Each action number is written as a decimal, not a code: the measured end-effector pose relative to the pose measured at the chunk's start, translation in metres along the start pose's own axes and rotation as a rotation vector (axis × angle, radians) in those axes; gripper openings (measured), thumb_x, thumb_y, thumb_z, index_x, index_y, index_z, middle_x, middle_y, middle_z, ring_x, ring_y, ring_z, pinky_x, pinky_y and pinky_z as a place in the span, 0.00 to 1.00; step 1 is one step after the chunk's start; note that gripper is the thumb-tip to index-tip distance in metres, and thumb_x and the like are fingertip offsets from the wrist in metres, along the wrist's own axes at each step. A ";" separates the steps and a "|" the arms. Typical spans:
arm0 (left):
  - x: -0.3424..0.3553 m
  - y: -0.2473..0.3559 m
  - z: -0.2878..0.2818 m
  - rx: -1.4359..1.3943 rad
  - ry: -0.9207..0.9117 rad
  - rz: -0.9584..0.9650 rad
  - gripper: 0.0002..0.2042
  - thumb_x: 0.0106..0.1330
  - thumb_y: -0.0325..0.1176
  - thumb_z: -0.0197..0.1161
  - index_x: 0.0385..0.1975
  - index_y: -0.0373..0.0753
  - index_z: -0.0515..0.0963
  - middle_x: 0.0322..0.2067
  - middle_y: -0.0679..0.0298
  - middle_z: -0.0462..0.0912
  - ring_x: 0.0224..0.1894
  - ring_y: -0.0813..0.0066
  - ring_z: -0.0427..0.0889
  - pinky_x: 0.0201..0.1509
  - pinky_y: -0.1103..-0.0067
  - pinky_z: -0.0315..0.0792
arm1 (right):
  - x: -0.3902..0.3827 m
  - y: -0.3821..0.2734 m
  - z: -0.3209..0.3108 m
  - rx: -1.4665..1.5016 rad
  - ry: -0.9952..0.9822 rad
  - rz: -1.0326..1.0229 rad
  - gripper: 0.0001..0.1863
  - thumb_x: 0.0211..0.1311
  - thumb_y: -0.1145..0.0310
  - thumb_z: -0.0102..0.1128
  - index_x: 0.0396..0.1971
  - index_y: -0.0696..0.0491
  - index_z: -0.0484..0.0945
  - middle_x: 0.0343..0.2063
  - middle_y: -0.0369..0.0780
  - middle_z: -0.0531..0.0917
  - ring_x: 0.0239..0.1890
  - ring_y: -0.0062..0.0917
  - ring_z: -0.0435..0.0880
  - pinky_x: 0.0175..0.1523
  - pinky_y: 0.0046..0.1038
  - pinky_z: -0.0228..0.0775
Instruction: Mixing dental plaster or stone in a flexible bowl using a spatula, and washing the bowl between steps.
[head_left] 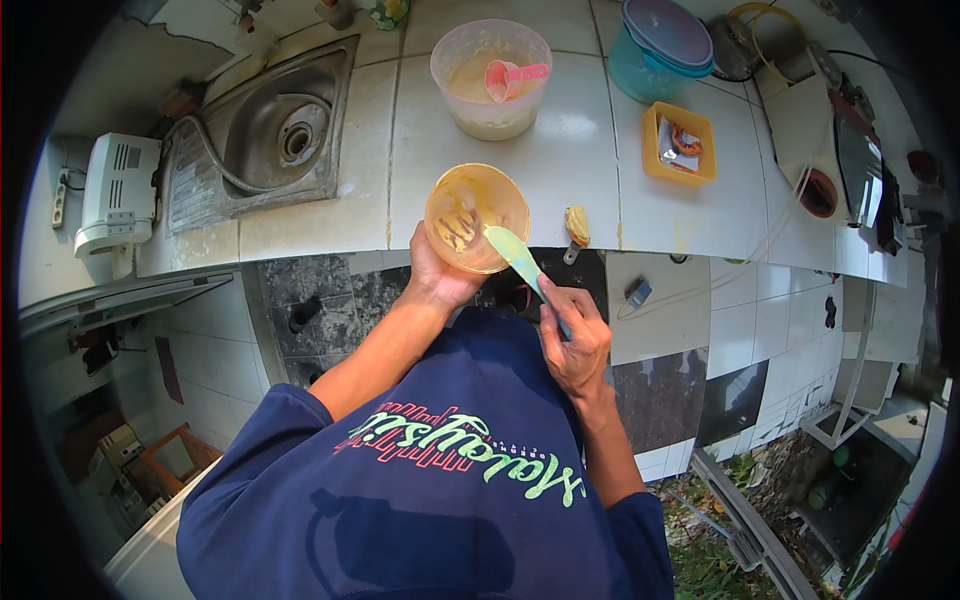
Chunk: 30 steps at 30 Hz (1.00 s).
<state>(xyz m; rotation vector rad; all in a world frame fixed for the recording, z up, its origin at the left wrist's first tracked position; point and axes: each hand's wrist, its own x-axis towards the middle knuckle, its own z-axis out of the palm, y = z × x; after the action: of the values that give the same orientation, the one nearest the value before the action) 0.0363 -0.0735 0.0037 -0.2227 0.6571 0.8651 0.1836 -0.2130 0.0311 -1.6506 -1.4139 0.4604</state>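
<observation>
My left hand [440, 275] grips a yellowish bowl [477, 200] from below, tilted so its inside, smeared with batter-like residue, faces up. In my right hand [572, 335] is a pale green spatula [515, 250], its blade inside the bowl at the right side. Just right of the bowl, at the counter's edge, lies a metal-handled utensil [575, 222] with yellow stuff on it. Beyond the bowl stands a translucent pink tub [470, 120] of pale mixture with a pink measuring cup [497, 80] in it.
The tiled counter [380, 160] holds a steel sink [250, 150] at left, a white appliance [120, 170] beside it, a lidded teal container [650, 70] and a yellow box [700, 165] at right. A stove-like unit [850, 170] sits far right. Tiled floor [650, 320] shows below.
</observation>
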 end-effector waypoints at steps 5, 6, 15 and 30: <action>0.005 0.020 -0.009 -0.108 -0.041 0.038 0.24 0.66 0.45 0.42 0.58 0.41 0.67 0.56 0.56 0.71 0.59 0.54 0.70 0.62 0.52 0.65 | -0.003 0.043 -0.031 -0.228 -0.062 0.069 0.18 0.56 0.78 0.59 0.47 0.50 0.82 0.28 0.40 0.80 0.24 0.27 0.79 0.29 0.28 0.71; 0.005 0.025 -0.012 -0.090 -0.022 0.076 0.24 0.66 0.46 0.42 0.58 0.41 0.67 0.55 0.56 0.71 0.59 0.54 0.70 0.62 0.53 0.66 | 0.006 0.051 -0.042 -0.255 -0.082 0.144 0.17 0.57 0.78 0.58 0.47 0.51 0.82 0.27 0.41 0.79 0.24 0.28 0.78 0.28 0.28 0.70; -0.011 0.033 -0.043 -0.197 -0.068 0.144 0.23 0.68 0.47 0.46 0.57 0.41 0.68 0.55 0.56 0.72 0.58 0.55 0.71 0.62 0.54 0.66 | 0.057 0.091 -0.045 -0.503 -0.238 0.099 0.15 0.60 0.74 0.55 0.46 0.53 0.81 0.31 0.44 0.81 0.26 0.35 0.80 0.34 0.33 0.73; -0.011 0.030 -0.048 -0.236 -0.082 0.139 0.22 0.69 0.47 0.48 0.56 0.41 0.69 0.54 0.57 0.73 0.58 0.55 0.72 0.63 0.55 0.65 | 0.001 0.061 -0.060 -0.459 -0.183 0.178 0.16 0.58 0.77 0.58 0.48 0.54 0.80 0.30 0.44 0.80 0.28 0.33 0.81 0.34 0.30 0.73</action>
<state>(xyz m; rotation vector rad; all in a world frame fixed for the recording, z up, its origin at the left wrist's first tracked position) -0.0132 -0.0822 -0.0245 -0.3546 0.4976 1.0814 0.2651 -0.2325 0.0140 -2.1608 -1.5966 0.4150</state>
